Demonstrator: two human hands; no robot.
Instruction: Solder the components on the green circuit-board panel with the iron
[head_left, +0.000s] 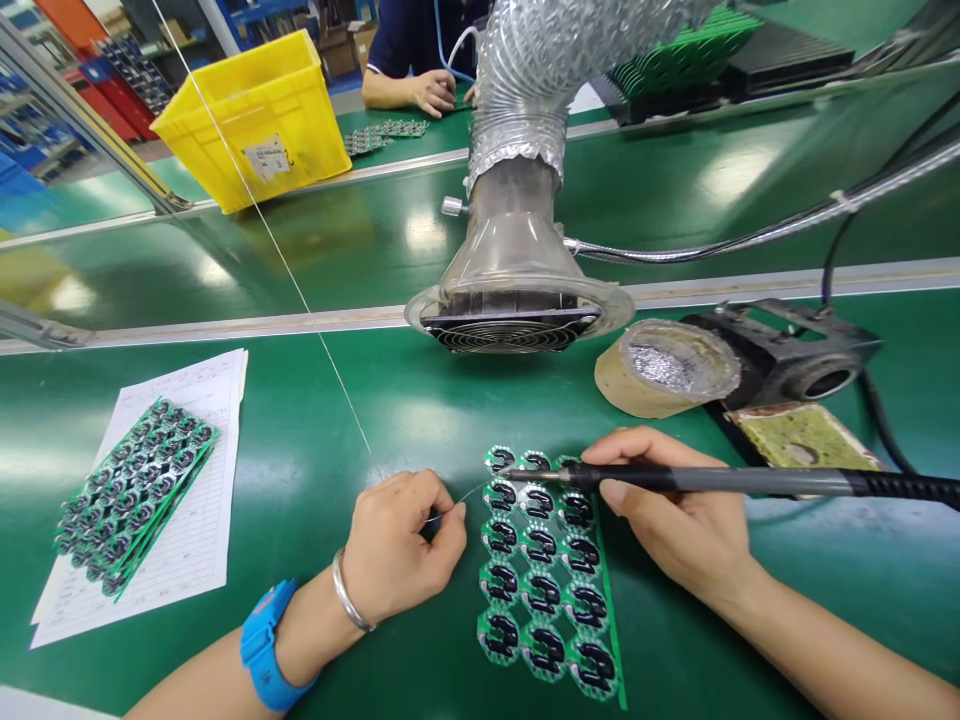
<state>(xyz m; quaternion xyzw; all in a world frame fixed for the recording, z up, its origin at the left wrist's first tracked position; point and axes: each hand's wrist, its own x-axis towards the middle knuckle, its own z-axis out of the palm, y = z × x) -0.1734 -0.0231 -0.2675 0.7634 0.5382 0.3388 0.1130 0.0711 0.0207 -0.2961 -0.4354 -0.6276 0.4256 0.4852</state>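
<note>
A left hand [401, 545] pinches thin solder wire [456, 502] between thumb and fingers, its free end reaching just beside the tip of a soldering iron [712, 480], held pen-style in the right hand [667, 520]. The tip sits at the far end of a green circuit-board panel [540, 570], which lies flat on the green bench between the hands. To the left, a stack of boards [131, 490] rests on printed paper [214, 385]. Farther ahead stand a fume extractor [510, 265] and, to the right, an iron stand [780, 355] and a sponge [802, 435]. Beyond, a co-worker's hand [433, 92] rests near a yellow crate [251, 120].
</note>
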